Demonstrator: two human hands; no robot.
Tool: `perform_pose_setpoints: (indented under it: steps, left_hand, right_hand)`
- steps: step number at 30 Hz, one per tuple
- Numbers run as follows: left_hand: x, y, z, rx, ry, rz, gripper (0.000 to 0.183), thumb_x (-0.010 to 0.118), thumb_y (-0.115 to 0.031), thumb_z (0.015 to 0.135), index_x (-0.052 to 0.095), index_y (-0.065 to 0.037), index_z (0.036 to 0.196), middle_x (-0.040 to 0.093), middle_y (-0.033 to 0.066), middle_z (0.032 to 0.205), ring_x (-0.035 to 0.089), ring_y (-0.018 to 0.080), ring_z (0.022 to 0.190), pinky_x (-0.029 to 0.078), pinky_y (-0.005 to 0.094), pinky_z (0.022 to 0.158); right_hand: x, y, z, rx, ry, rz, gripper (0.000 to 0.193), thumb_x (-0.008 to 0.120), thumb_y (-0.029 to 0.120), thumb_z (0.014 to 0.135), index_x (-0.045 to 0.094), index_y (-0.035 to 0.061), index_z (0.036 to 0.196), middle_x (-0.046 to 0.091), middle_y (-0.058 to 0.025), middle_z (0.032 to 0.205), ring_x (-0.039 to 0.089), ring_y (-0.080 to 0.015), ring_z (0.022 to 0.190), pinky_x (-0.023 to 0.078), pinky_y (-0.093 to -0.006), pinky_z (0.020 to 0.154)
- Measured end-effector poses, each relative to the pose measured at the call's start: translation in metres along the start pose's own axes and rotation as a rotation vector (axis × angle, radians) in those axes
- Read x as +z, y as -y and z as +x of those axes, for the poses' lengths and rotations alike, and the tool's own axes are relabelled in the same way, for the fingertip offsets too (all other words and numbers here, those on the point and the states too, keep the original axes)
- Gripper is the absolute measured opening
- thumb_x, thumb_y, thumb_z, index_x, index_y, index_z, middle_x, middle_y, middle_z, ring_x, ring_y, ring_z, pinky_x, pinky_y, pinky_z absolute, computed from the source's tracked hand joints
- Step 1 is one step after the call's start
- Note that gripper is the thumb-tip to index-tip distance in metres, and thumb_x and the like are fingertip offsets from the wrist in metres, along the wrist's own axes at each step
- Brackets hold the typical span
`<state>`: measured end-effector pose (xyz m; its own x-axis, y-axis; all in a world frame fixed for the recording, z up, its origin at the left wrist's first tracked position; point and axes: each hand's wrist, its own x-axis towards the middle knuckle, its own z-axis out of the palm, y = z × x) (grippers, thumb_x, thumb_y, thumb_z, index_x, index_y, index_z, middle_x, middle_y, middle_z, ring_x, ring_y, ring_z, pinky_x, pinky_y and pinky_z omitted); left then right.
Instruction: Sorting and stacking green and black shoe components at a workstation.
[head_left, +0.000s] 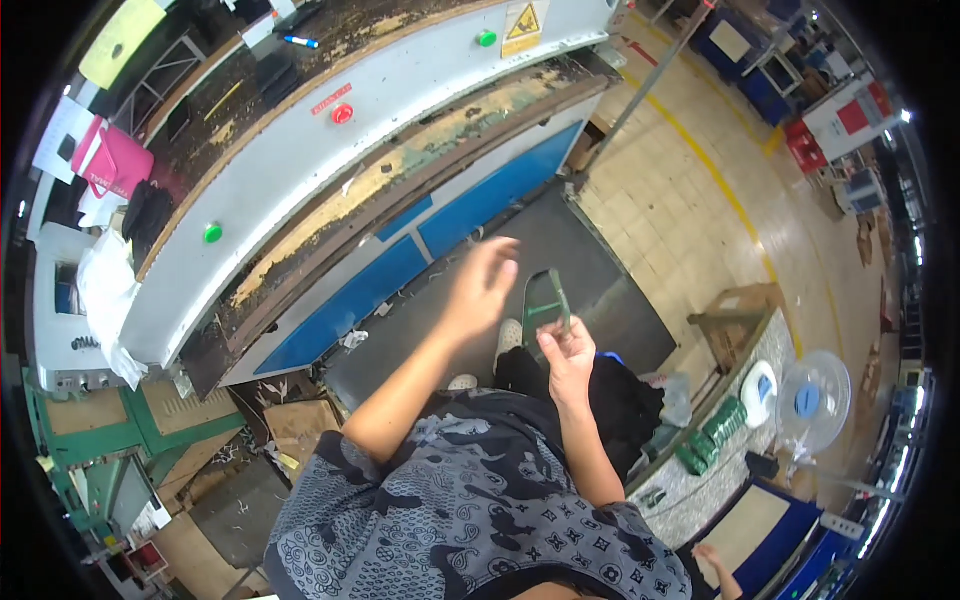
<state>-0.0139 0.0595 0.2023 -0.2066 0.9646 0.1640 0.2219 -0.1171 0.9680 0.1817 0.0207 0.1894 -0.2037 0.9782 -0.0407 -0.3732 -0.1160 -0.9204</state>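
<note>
In the head view, my right hand (568, 362) pinches the lower end of a thin green looped piece (561, 298) with a cross strip, its exact kind unclear. The piece stands up from my fingertips, with dark floor matting visible through its openings. Just to its left, apart from it, my left hand (484, 288) hovers with thumb and fingers spread and holding nothing. Its fingertips are a little smeared by motion. Beyond both hands stands a long grey machine (270, 165) with a worn ledge and blue lower panels.
The machine's front carries a red button (342, 113) and green buttons (487, 39). A pink bag (118, 160) sits at far left. On my right, a speckled table (690, 490) bears a green roll (712, 438) and a clear round container (814, 402). Another person's hand (709, 556) shows at lower right.
</note>
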Motion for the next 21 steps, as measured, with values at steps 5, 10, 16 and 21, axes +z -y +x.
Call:
perform_pose_setpoints:
  steps: [5, 10, 16, 21]
  left_hand:
    - [-0.12, 0.096, 0.054, -0.389, -0.689, 1.22, 0.062, 0.075, -0.045, 0.084, 0.059, -0.005, 0.129, 0.062, 0.0219, 0.122, 0.057, 0.0383, 0.118, 0.042, 0.0509, 0.103]
    - [-0.192, 0.139, 0.055, -0.468, -0.576, 1.108, 0.062, 0.073, -0.059, 0.082, 0.071, -0.002, 0.107, 0.066, 0.0213, 0.102, 0.06, 0.0382, 0.103, 0.047, 0.0479, 0.092]
    - [-0.178, 0.131, 0.059, -0.481, -0.614, 1.099, 0.055, 0.073, -0.057, 0.083, 0.071, -0.003, 0.09, 0.067, 0.0212, 0.094, 0.06, 0.0394, 0.098, 0.048, 0.0473, 0.09]
    - [-0.164, 0.125, 0.033, -0.563, -0.619, 1.012, 0.052, 0.073, -0.055, 0.084, 0.069, -0.004, 0.074, 0.067, 0.0187, 0.086, 0.062, 0.0378, 0.09, 0.049, 0.0465, 0.084]
  right_hand:
    - [-0.079, -0.046, 0.057, 0.056, 0.092, -0.71, 0.019, 0.078, 0.007, 0.087, 0.068, -0.0032, 0.099, 0.074, -0.0094, 0.088, 0.068, -0.0101, 0.081, 0.053, -0.0277, 0.076]
    - [-0.186, -0.099, 0.07, 0.31, 0.111, -0.867, 0.015, 0.075, 0.007, 0.091, 0.067, -0.003, 0.097, 0.074, -0.0071, 0.082, 0.071, -0.0116, 0.078, 0.055, -0.0278, 0.07]
    - [-0.184, -0.098, 0.139, 0.429, 0.048, -0.568, 0.018, 0.063, 0.016, 0.103, 0.059, -0.0015, 0.1, 0.07, -0.008, 0.081, 0.066, -0.0129, 0.069, 0.053, -0.0277, 0.064]
    - [-0.117, -0.073, 0.205, 0.335, -0.011, -0.43, 0.018, 0.062, 0.018, 0.104, 0.055, 0.0021, 0.098, 0.065, -0.0051, 0.076, 0.062, -0.0097, 0.065, 0.051, -0.0246, 0.062]
